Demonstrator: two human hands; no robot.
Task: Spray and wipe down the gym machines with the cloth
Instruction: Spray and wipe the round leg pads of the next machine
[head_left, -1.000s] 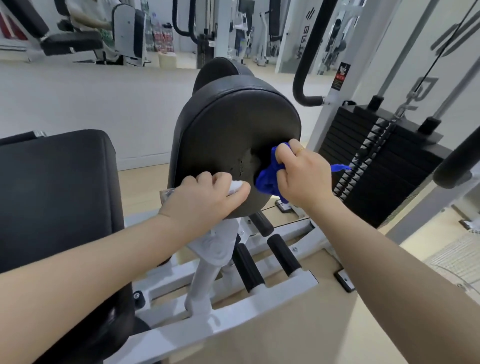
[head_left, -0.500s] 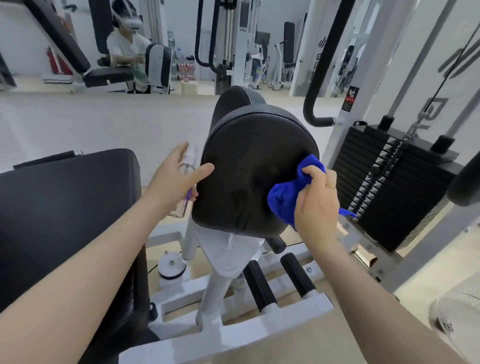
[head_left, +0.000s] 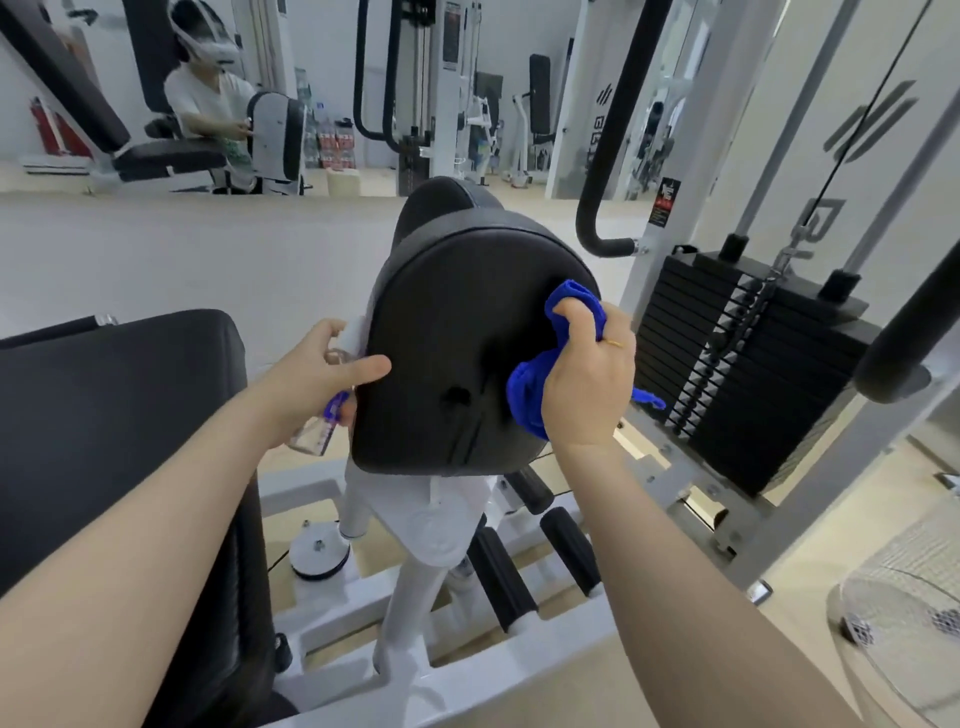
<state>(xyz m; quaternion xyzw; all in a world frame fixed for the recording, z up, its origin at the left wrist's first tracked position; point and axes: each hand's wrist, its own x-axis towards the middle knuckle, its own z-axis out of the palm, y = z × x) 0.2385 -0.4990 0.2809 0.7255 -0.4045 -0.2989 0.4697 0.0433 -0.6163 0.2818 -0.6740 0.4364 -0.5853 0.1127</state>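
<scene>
Gym floor, pale wood, with a wall mirror (head_left: 156, 104) across the top of view reflecting benches, machines and a seated person wearing a headset. Directly ahead of you stands a white-framed machine (head_left: 415, 561) carrying a rounded black pad (head_left: 457, 353) on its upright post. Your right hand (head_left: 587, 384) is curled round a bunched blue cloth (head_left: 530, 395), fingers closed tight, pressing it against the pad's right edge; one fold of cloth sticks up above your knuckles near the pad's upper right corner, and a small tail hangs out to the right of your wrist. A thin ring shows on one finger. Your left hand (head_left: 317, 374) grips a small clear spray bottle (head_left: 322, 421) just off the pad's left edge, the white nozzle end poking up above the fingers, the clear body with a purple label below the palm. The thumb lies straight, its tip touching the pad's left edge. A black bench seat (head_left: 114, 426) fills the left side of view, beside your left forearm. Right of the pad sits a black weight stack (head_left: 737, 374) with guide rods and a cable, and a curved black handle bar (head_left: 602, 156) hangs above it. A wire fan grille (head_left: 904, 613) shows at the lower right corner.
</scene>
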